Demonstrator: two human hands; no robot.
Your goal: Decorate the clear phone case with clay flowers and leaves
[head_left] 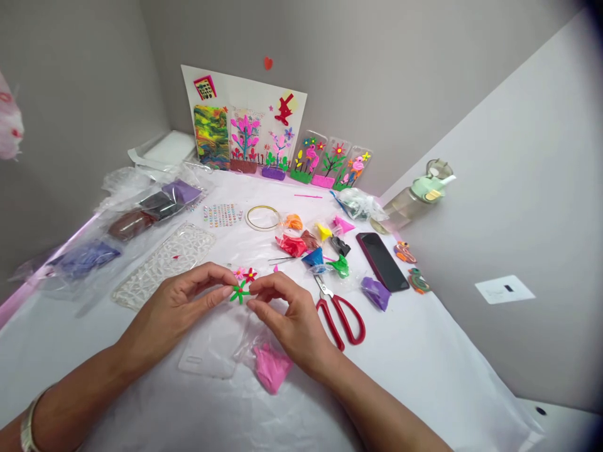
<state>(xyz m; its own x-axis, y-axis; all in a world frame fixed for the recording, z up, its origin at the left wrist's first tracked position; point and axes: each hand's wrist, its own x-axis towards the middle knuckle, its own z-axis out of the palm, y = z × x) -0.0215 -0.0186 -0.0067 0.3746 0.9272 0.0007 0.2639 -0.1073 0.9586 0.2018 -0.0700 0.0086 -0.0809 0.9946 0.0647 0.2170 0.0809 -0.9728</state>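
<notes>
A small green clay flower point(239, 292) with a red centre is held up between my hands. The thumb and forefinger of my left hand point(186, 304) pinch its left side. Curled at its right edge, my right hand point(289, 317) has thumb and forefinger tips close together on a petal. Just behind are a pink clay flower point(239, 273) and a red clay flower point(250, 275). Beneath the hands lies a clear phone case point(207, 358), partly covered. A bag of pink clay point(272, 369) rests near my right wrist.
Red-handled scissors point(346, 317), a phone point(384, 260) and small clay bags point(313, 257) lie to the right. A lattice-patterned clear case point(164, 263) and bagged clay point(134, 223) are left. Decorated cases point(311, 157) lean at the back; a bottle point(409, 201) stands against the wall.
</notes>
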